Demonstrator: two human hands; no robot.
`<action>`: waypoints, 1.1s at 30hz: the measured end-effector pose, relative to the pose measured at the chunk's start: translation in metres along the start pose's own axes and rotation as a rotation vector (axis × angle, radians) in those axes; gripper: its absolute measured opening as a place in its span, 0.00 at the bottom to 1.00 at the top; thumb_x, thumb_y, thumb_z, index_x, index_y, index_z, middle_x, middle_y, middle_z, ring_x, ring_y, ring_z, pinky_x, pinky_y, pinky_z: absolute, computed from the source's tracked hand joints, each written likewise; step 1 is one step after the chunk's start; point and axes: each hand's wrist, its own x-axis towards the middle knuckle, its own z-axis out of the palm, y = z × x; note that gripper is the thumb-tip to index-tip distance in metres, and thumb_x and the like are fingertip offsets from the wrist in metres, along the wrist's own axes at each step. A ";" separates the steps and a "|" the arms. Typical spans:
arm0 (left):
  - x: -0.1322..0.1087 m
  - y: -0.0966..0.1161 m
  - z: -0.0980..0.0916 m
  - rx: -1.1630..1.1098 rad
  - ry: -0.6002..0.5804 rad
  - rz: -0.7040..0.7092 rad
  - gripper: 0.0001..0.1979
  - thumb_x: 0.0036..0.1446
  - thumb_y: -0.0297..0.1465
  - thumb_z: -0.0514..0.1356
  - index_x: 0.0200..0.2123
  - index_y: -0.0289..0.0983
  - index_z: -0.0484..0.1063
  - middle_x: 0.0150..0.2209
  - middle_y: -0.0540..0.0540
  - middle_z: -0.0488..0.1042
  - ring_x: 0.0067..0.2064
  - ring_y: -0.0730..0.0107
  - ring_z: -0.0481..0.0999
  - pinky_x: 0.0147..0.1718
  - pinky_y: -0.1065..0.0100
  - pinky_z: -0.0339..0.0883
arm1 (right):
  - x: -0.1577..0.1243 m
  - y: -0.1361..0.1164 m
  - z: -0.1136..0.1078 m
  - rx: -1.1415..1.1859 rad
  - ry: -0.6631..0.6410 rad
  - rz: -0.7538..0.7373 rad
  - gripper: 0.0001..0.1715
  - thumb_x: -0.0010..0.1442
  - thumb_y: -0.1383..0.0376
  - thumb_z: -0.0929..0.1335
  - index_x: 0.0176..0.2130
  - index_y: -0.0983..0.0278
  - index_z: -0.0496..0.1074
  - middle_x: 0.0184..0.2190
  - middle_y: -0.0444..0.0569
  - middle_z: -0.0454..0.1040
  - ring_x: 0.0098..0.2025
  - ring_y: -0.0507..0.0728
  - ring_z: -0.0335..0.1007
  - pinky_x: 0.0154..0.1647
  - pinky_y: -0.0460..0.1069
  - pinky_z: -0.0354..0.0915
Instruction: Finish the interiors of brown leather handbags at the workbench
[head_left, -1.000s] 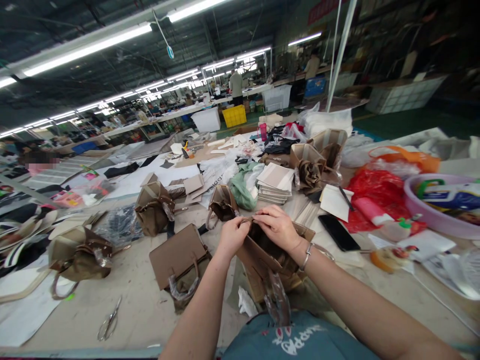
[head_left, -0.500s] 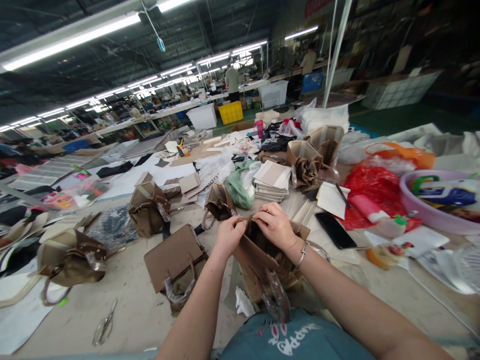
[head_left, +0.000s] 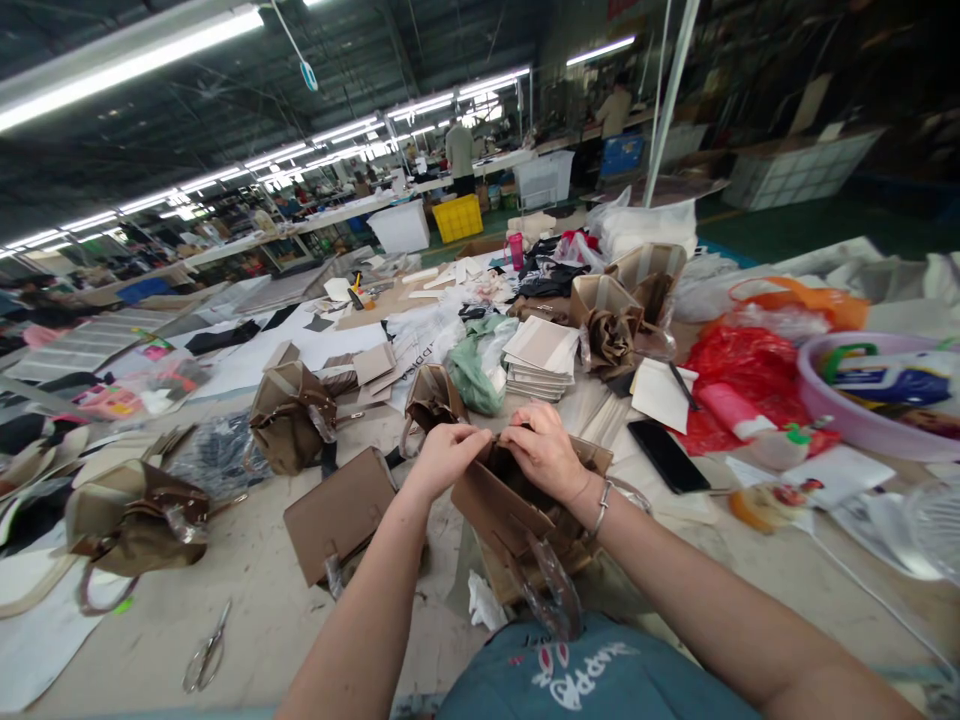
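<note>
An open brown handbag (head_left: 502, 500) stands at the table's near edge, against the teal apron, its handle wrapped in clear plastic. My left hand (head_left: 448, 457) pinches the bag's top edge at its left corner. Close beside it, my right hand (head_left: 546, 455) has its fingers closed on the same rim, partly inside the opening. To the left lies a bag with a flat brown flap (head_left: 341, 510), partly behind my left forearm. A small brown bag (head_left: 433, 397) stands just beyond my hands.
More brown bags (head_left: 289, 415) (head_left: 135, 515) stand at the left, near scissors (head_left: 205, 650). Stacked panels (head_left: 540, 358) lie beyond my hands. On the right are a black phone (head_left: 667, 457), a red plastic bag (head_left: 735, 370) and a purple basin (head_left: 817, 390). People stand far back.
My left hand has shifted slightly left along the rim, and its forearm now covers more of the flapped bag. The held bag's front panel leans further left. The view has shifted slightly.
</note>
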 end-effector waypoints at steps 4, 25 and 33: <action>0.021 0.018 -0.024 0.320 -0.232 0.016 0.18 0.49 0.39 0.54 0.18 0.31 0.72 0.16 0.52 0.62 0.22 0.77 0.59 0.21 0.73 0.50 | 0.000 0.000 0.001 0.015 0.008 -0.010 0.08 0.58 0.69 0.64 0.31 0.60 0.72 0.35 0.47 0.64 0.41 0.57 0.59 0.54 0.59 0.54; 0.040 0.053 -0.025 0.641 -0.412 0.074 0.11 0.40 0.31 0.53 0.18 0.33 0.74 0.12 0.53 0.58 0.19 0.76 0.57 0.19 0.73 0.47 | -0.001 -0.010 0.000 0.084 -0.090 -0.021 0.06 0.57 0.70 0.62 0.32 0.62 0.68 0.37 0.50 0.63 0.43 0.58 0.56 0.53 0.60 0.55; 0.035 0.038 -0.019 0.820 -0.232 0.237 0.14 0.43 0.31 0.52 0.23 0.33 0.77 0.20 0.45 0.72 0.22 0.71 0.64 0.22 0.71 0.51 | -0.007 -0.015 0.000 0.089 -0.156 -0.118 0.07 0.58 0.71 0.61 0.32 0.62 0.67 0.35 0.49 0.63 0.42 0.57 0.57 0.54 0.60 0.54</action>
